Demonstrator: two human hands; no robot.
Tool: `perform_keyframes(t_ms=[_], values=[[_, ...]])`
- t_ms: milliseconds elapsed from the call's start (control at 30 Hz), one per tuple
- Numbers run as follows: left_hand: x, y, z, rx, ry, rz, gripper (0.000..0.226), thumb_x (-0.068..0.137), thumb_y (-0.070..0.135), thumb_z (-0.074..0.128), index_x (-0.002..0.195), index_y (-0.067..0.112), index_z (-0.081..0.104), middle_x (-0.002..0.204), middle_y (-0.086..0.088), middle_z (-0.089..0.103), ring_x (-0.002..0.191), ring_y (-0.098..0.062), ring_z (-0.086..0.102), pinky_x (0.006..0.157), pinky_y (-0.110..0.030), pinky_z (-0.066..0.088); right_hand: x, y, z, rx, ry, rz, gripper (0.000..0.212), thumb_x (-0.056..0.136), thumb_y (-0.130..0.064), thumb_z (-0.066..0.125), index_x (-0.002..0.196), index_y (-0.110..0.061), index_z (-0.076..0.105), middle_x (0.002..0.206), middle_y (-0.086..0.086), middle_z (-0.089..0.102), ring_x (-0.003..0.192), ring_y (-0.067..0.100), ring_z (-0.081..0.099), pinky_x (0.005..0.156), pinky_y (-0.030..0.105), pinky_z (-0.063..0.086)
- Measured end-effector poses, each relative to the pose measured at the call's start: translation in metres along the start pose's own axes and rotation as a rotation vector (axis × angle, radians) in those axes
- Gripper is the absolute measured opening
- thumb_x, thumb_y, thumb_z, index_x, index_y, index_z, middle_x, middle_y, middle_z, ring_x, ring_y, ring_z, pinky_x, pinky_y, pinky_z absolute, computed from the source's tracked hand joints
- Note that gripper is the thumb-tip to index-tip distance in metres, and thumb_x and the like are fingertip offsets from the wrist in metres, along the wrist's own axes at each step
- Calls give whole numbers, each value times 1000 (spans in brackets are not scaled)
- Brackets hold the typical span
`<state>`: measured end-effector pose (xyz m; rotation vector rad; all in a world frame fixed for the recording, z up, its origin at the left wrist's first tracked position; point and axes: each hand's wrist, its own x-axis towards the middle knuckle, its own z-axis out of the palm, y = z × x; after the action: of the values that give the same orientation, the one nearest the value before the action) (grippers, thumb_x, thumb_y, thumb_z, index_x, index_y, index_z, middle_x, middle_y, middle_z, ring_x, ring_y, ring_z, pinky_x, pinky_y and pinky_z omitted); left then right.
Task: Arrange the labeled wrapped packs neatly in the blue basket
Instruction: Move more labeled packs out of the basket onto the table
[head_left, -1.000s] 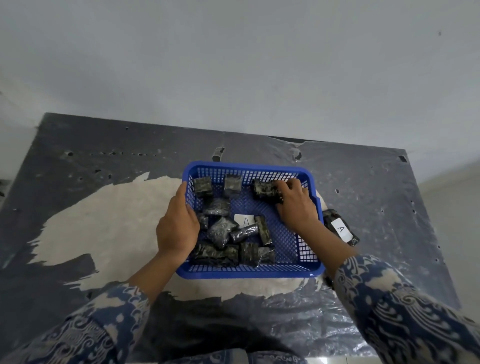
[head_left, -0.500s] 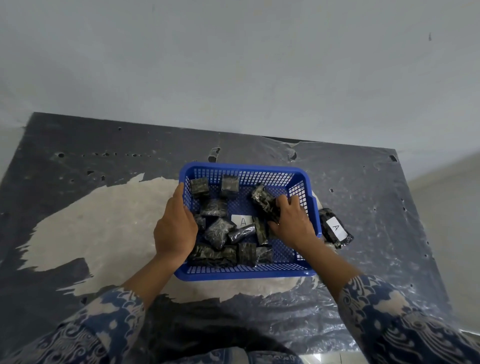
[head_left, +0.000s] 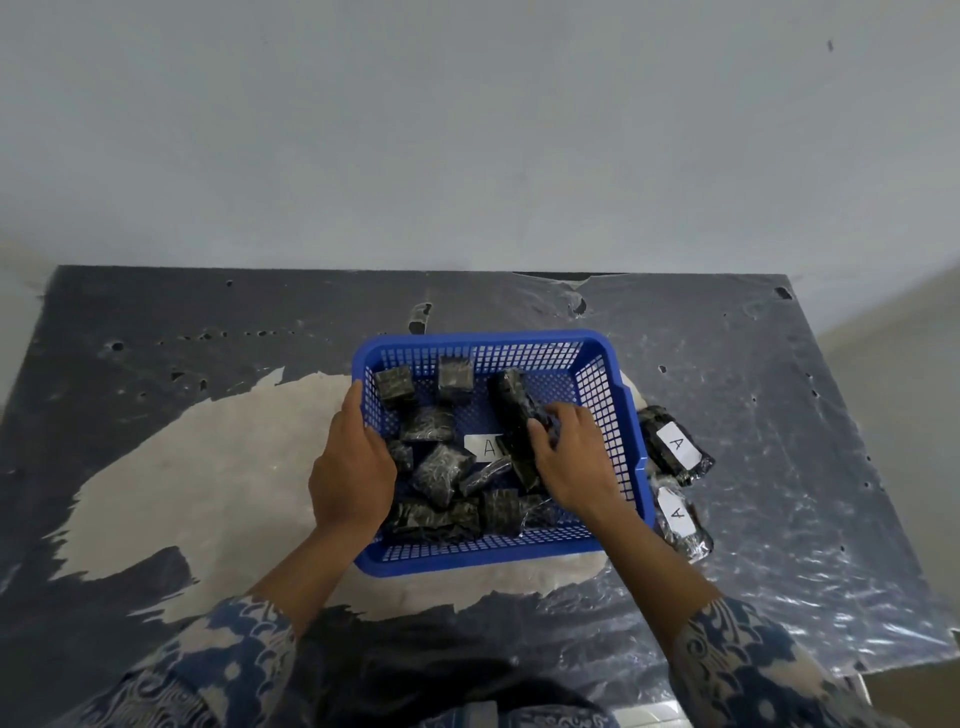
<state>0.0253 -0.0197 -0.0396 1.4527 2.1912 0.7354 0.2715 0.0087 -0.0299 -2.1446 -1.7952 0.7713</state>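
Observation:
A blue mesh basket (head_left: 597, 384) sits mid-table with several dark wrapped packs inside. My left hand (head_left: 353, 467) grips the basket's left wall. Inside the basket, my right hand (head_left: 571, 457) holds a long black wrapped pack (head_left: 511, 402) that lies tilted across the middle. A white label marked A (head_left: 485, 447) shows on a pack just left of it. Two small square packs (head_left: 397, 384) (head_left: 456, 375) stand along the far wall. Outside, by the basket's right wall, lie two packs with A labels (head_left: 675, 444) (head_left: 680, 522).
The table (head_left: 779, 415) is dark, covered in crinkled clear plastic, with a pale worn patch (head_left: 208, 467) on the left. A grey wall rises behind it. The table's right edge drops off beyond the loose packs.
My right hand has drawn the long pack from the basket's far right corner toward the middle. A second labelled pack has come into sight outside the basket. My left hand has stayed on the wall.

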Motion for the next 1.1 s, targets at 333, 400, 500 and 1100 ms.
perform_keyframes(t_ms=[333,400,500,1100], values=[[0,-1,-3,29,-12,14,55,104,19,43,157,24,28,140,-7,56,93,-34,66,65,-35,47,9,1,8,170,12,171,52,85,-58,65,114,-15,55,102,4,63,85,22,61,67,32,47],[1,-1,-2,29,-5,18,55,103,18,43,156,23,29,140,-8,56,95,-35,66,67,-38,50,7,4,1,225,46,228,54,89,-60,59,120,-16,54,100,3,65,84,23,61,69,33,48],[2,-3,-1,25,-1,16,55,103,18,44,156,23,29,142,-7,55,97,-35,66,69,-40,52,5,10,-6,20,-5,195,53,96,-60,47,107,-10,63,100,12,68,89,31,64,72,38,51],[1,-4,1,10,7,15,56,103,18,45,156,23,29,145,-8,54,103,-36,66,71,-40,51,-18,13,4,31,-82,171,71,92,-33,65,148,-6,30,135,18,53,124,35,53,100,48,48]])
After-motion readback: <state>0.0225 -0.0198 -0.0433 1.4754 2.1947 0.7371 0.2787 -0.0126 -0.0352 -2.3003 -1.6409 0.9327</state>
